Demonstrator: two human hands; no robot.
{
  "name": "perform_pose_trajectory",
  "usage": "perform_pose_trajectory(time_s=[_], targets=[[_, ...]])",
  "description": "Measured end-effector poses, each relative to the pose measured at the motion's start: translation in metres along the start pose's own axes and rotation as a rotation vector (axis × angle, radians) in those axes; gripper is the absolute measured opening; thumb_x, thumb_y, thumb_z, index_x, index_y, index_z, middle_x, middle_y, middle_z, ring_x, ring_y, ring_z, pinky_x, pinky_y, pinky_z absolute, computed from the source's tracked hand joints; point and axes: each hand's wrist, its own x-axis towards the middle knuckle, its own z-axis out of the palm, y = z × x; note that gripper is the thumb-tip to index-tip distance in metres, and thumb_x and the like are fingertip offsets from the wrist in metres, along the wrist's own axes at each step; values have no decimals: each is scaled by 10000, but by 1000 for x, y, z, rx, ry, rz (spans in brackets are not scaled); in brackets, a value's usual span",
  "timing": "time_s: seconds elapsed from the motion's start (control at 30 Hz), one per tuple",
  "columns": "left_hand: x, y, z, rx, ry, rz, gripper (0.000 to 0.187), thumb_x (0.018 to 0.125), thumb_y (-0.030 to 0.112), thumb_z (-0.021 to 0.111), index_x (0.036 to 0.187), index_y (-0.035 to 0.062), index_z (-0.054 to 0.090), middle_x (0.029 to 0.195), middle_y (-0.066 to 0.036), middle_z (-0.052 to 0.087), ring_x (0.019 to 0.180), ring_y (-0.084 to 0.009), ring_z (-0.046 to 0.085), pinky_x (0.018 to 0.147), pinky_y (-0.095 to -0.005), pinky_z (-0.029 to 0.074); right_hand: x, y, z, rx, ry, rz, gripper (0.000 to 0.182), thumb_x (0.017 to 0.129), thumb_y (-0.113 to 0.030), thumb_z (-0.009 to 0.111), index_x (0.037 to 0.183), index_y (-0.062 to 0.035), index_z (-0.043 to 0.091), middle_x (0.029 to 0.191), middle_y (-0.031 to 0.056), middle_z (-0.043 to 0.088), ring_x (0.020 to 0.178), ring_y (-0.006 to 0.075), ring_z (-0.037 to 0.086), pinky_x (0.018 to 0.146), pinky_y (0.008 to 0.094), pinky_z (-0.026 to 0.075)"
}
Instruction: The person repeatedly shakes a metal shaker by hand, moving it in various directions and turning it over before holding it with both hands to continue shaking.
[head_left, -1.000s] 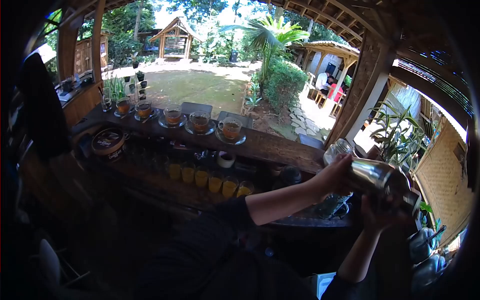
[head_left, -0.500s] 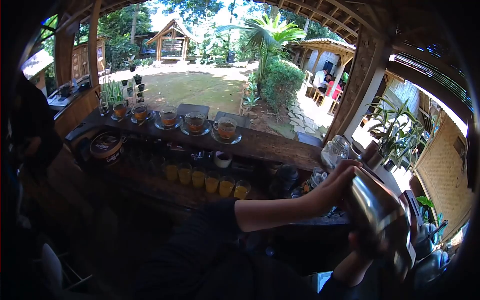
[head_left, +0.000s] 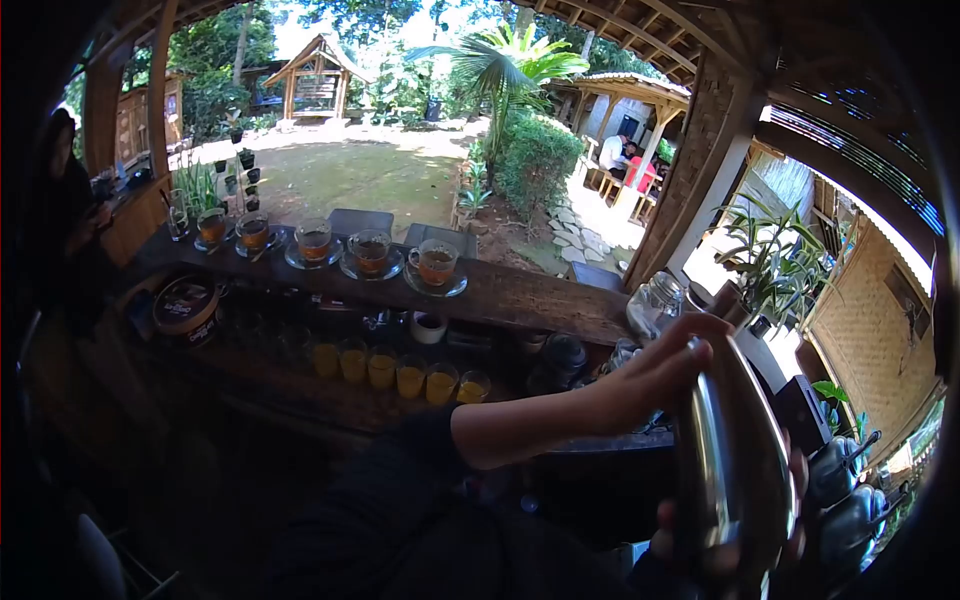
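Note:
My left hand (head_left: 660, 378) is wrapped over the upper end of a shiny metal cocktail shaker (head_left: 712, 470), which is held tilted at the right. Lower down, the fingers of my right hand (head_left: 797, 478) curl around the shaker's body; the rest of that hand is partly hidden behind it. Motion blurs the metal a little. Behind my left hand, a large glass jar (head_left: 657, 300) stands at the counter's right end. Several glasses of yellow drink (head_left: 411, 378) are lined up on the lower shelf, left of my forearm.
Several glass cups of amber drink (head_left: 436, 263) stand on saucers along the wooden counter (head_left: 540, 293). A round brown tub (head_left: 187, 304) sits at the left. Dark kettles (head_left: 840, 470) are at the far right. A person in dark clothes (head_left: 80, 230) stands at the left.
The shaker has swung from leaning sideways to a more upright tilt, both hands still on it. My view has turned slightly right, so the counter appears shifted left.

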Motion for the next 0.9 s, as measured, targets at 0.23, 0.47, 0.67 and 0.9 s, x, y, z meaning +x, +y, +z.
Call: perform_pose_trajectory(time_s=[0.23, 0.47, 0.67, 0.9], targets=[[-2, -27, -63, -247, 266, -347, 419, 934, 458, 370, 1239, 172, 335, 1088, -75, 485, 856, -160, 579, 681, -290, 482, 54, 48, 110, -117, 669, -205, 881, 753, -663, 524, 1400, -130, 251, 1346, 183, 339, 1277, 359, 311, 1028, 483, 300], [-26, 54, -68, 42, 60, -8, 443, 932, 433, 405, 1269, 153, 341, 1117, -86, 454, 1032, -182, 495, 797, -320, 457, 51, -80, 45, -409, 74, -371, 967, 674, -439, 732, 1333, 12, 186, 1285, 238, 352, 1081, 321, 508, 856, 403, 502], [-30, 59, -139, -131, 293, -266, 479, 927, 423, 392, 1248, 71, 352, 1105, -106, 494, 968, -188, 540, 732, -354, 494, 77, -1, 179, -243, 323, -158, 921, 646, -383, 788, 1308, 11, 283, 1240, 175, 422, 1116, 252, 466, 857, 378, 481], [-92, 107, -164, -335, 328, 9, 410, 874, 299, 479, 1231, 122, 385, 1138, -156, 499, 1018, -270, 543, 873, -405, 459, 105, -151, 182, 687, 159, -375, 601, 725, -283, 720, 1224, -187, 399, 1234, 242, 374, 1113, 344, 465, 925, 480, 418]])
